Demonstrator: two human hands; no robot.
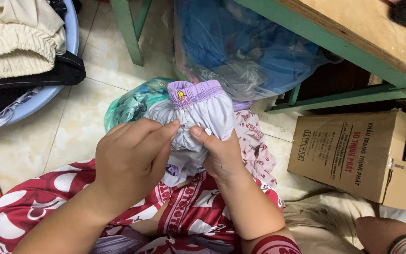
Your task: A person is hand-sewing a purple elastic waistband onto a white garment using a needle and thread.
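Pale lilac cloth shorts with a gathered purple elastic waistband [198, 110] held above the lap, waistband at 12 o'clock. Left hand [130, 160] and right hand [219, 153] meet mid-garment, fingertips pinched shut on one fabric fold; neither nearer.

Cardboard box [348, 155] right; blue basin [69, 42] holding clothes left.

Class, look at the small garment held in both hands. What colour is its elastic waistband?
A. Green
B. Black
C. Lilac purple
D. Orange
C: the gathered waistband at the top of the pale garment, pinched by the left hand and right hand, is lilac purple.
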